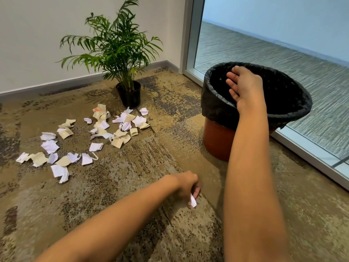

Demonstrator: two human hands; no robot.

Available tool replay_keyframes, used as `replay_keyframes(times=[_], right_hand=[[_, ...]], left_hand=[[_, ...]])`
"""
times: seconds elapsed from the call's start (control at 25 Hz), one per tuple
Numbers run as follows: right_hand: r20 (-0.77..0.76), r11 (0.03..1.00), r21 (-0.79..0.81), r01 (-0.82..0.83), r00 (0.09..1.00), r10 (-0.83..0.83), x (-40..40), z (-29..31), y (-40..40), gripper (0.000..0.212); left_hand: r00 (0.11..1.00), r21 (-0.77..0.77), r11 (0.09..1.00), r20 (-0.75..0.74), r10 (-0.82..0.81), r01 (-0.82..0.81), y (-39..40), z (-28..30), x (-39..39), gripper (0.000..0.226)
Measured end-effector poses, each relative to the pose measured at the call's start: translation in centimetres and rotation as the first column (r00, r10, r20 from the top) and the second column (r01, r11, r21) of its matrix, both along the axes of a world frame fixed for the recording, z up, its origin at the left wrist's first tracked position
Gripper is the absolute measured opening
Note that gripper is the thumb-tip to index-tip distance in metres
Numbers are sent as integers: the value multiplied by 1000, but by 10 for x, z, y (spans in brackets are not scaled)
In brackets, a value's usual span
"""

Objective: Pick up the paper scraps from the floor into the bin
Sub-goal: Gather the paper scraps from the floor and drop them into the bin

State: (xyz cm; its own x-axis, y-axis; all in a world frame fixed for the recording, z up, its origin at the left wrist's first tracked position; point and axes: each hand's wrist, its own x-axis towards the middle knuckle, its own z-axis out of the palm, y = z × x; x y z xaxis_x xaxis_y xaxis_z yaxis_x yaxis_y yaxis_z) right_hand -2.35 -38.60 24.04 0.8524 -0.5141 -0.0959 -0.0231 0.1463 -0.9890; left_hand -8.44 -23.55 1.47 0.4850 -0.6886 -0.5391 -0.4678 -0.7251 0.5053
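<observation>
Right hand open, empty, over bin; its bottom hidden. Left hand pinches a paper scrap, part-hidden; paper scraps at 10 o'clock.

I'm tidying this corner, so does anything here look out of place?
Yes: torn paper scraps litter the carpet near the potted plant, outside the bin. Among them lies one small shiny wrapper.

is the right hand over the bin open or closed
Open: the right hand hangs over the bin mouth with fingers spread and nothing visible in its grip.
</observation>
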Motion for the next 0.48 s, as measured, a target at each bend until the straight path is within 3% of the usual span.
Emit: replay_keyframes(times=[0.08, 0.12, 0.16, 0.24, 0.28, 0.32, 0.4, 0.48], right_hand=[[2, 1000, -21, -8, 1000, 8, -1, -1, -1, 28], [11, 998, -56, -32, 999, 32, -1, -1, -2, 24], [28, 992, -99, -82, 996, 85, -3, 0, -3, 20], [58, 949, -193, -249, 963, 265, -8, 3, -4, 13], [47, 903, -265, -338, 931, 362, -10, 5, -3, 13], [16, 844, -341, -414, 895, 446, -11, 7, -1, 15], [-45, 745, -422, -517, 833, 552, -11, 10, 5, 20], [-39, 730, -412, -546, 811, 584, -11, 11, 10, 23]], left_hand=[[994, -193, 976, 0, 107, -105, 5, 18, 13, 14], [972, -359, 906, -21, 233, -225, 8, 33, 21, 13], [921, -529, 768, -74, 382, -361, 12, 51, 30, 13], [748, -772, 328, -271, 606, -545, 15, 92, 46, 16], [666, -820, 113, -366, 650, -561, 15, 112, 53, 16], [616, -842, -43, -427, 663, -537, 14, 131, 59, 15], [597, -868, -183, -457, 659, -462, 6, 160, 67, 13], [602, -886, -202, -435, 670, -417, -2, 175, 67, 10]])
